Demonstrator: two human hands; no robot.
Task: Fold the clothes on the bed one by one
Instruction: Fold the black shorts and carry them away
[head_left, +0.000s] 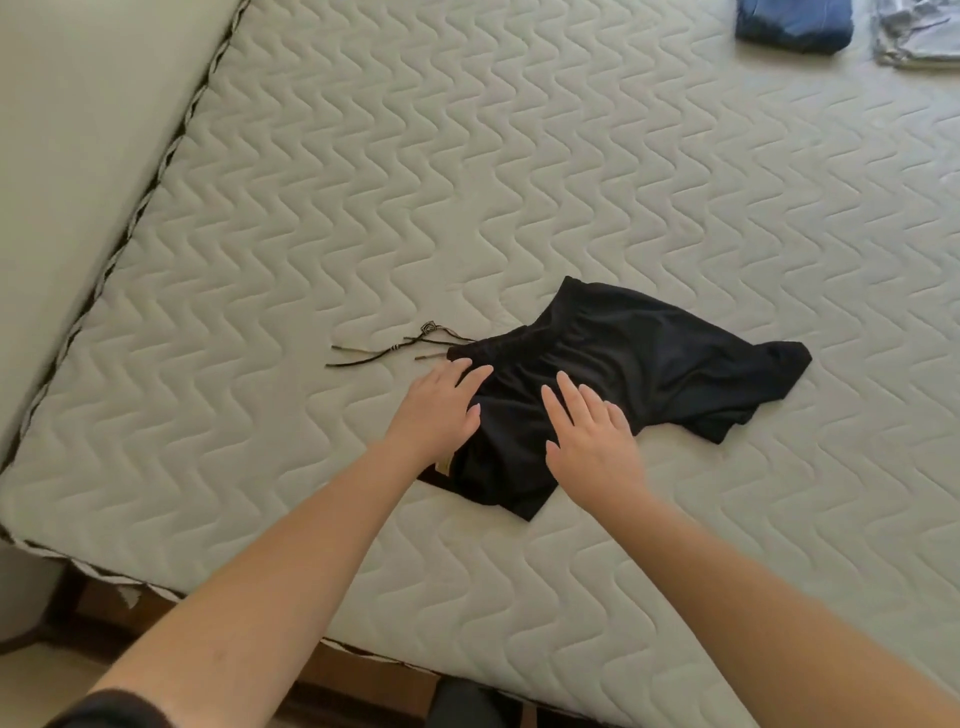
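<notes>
Black shorts (613, 384) lie mid-bed (519, 156), soft, light and likely slippery. Left hand (439, 410) and right hand (595, 441) press flat, fingers spread; best gripped at the waistband.

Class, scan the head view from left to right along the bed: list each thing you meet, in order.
Thin dark braided cord with a knot → left hand → right hand → folded navy blue garment → folded light grey garment.

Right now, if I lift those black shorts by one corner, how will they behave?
The black shorts look thin and rumpled, so they would likely droop and unfold. They seem light. The drawstring trailing on the mattress would probably dangle.
</notes>
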